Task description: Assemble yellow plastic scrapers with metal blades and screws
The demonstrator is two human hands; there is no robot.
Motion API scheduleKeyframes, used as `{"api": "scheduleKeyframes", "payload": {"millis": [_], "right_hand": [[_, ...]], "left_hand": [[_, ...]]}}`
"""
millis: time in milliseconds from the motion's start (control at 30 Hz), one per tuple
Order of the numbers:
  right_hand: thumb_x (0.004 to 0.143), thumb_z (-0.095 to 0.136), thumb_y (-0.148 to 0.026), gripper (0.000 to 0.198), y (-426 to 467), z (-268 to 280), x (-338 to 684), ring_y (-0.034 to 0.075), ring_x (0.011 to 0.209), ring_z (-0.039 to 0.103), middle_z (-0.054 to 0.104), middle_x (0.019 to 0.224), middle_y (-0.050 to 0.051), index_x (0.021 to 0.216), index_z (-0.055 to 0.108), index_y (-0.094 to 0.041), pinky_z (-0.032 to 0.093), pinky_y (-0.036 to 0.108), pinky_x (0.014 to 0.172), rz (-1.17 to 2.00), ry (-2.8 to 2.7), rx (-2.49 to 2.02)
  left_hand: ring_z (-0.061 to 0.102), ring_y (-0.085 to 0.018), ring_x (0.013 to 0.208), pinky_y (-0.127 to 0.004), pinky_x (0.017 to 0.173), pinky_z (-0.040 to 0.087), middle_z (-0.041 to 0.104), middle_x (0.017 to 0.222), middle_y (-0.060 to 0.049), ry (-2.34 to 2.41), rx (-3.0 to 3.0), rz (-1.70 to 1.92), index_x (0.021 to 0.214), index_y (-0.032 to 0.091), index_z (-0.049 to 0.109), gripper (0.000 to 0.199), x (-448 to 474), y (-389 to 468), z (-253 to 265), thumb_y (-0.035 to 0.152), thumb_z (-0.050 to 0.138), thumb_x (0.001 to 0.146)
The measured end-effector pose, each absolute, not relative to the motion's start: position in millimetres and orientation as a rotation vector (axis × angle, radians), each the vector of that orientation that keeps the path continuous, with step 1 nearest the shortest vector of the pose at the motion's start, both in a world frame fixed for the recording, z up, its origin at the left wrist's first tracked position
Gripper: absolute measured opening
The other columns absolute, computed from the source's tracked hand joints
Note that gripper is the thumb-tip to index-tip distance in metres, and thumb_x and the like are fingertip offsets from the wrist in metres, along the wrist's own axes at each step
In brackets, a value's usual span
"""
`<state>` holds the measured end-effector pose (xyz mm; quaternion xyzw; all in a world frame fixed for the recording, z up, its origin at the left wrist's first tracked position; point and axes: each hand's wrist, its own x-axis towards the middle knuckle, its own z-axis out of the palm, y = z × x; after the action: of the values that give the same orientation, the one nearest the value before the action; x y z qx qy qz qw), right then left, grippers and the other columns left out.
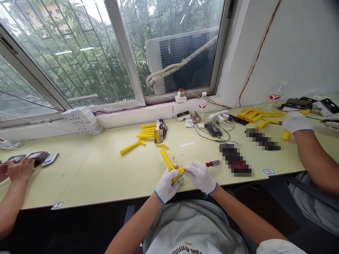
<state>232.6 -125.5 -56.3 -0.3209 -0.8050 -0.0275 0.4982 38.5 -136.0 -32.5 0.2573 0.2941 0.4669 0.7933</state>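
Both your gloved hands meet on one yellow scraper [172, 167] at the surface's [106, 173] near edge: left hand [166, 185] fingers closed around its head to steady it, right hand [200, 176] fingers pinching the blade end. Screwdriver [212, 163] lies just right of the scraper.

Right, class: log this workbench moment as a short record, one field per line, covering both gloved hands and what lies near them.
left hand: gloved, gripping the yellow scraper at its head
right hand: gloved, fingers on the scraper's head
screwdriver: red handle, lying on the table just right of the hands
yellow handle stack: farther back, near the window sill
co-workers: one each side, at the same table
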Motion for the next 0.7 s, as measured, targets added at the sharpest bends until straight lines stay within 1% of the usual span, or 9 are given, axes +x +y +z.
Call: {"api": "scheduleKeyframes", "payload": {"millis": [167,367,467,700], "right_hand": [[0.102,0.064,-0.013,0.019,-125.6,-54.9,232.7,0.019,0.091,0.067,0.074,0.102,0.006,0.117,0.066,-0.023,0.054,0.033,0.082,-0.083,-1.959,-0.791],[0.104,0.061,-0.015,0.009,-125.0,-52.4,229.5,0.017,0.089,0.066,0.070,0.097,0.005,0.109,0.060,-0.022,0.055,0.030,0.079,-0.065,-1.964,-0.807],[0.105,0.059,-0.014,0.008,-124.4,-52.2,229.0,0.016,0.089,0.066,0.069,0.096,0.004,0.106,0.058,-0.022,0.055,0.029,0.079,-0.078,-1.955,-0.810],[0.105,0.061,-0.015,0.007,-124.7,-51.6,229.2,0.015,0.089,0.067,0.071,0.094,0.004,0.105,0.062,-0.022,0.057,0.028,0.079,-0.104,-1.921,-0.759]], "left_hand": [[0.060,-0.013,0.072,-0.025,0.066,0.049,0.064,0.088,0.000,0.644,0.551,1.008,0.105,0.022,0.060,0.043,38.9,-135.5,-34.4,0.025,0.089,0.073],[0.060,-0.013,0.074,-0.025,0.067,0.049,0.064,0.090,-0.001,0.643,0.556,1.005,0.105,0.021,0.060,0.043,37.8,-134.8,-36.2,0.025,0.089,0.074],[0.061,-0.013,0.075,-0.025,0.066,0.049,0.065,0.092,-0.001,0.660,0.551,0.997,0.106,0.022,0.059,0.044,37.4,-135.0,-34.8,0.024,0.088,0.073],[0.060,-0.013,0.072,-0.025,0.065,0.050,0.063,0.090,0.000,0.658,0.554,1.001,0.106,0.021,0.059,0.044,38.0,-135.1,-34.1,0.024,0.087,0.074]]}}
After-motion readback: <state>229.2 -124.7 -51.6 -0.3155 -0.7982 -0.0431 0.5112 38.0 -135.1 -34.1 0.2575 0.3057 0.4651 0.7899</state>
